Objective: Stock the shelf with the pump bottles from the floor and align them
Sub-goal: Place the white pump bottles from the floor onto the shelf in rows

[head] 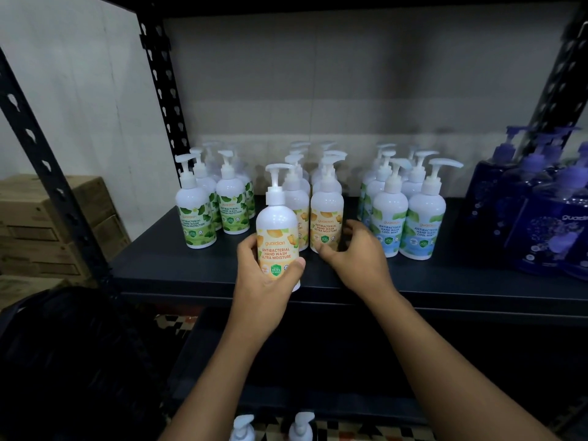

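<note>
My left hand (264,281) grips a white pump bottle with an orange label (277,227), upright at the front of the dark shelf (178,265). My right hand (353,256) curls round the base of another orange-label bottle (327,214) standing at the front of the orange rows. Green-label bottles (197,211) stand in rows to the left, blue-label ones (420,218) to the right. Two pump tops (273,428) show on the floor at the bottom edge.
Dark blue pump bottles (547,224) crowd the shelf's right end. Black perforated uprights (159,90) frame the shelf. Cardboard boxes (47,224) are stacked at the left beyond the rack. A lower shelf (318,361) lies under my arms.
</note>
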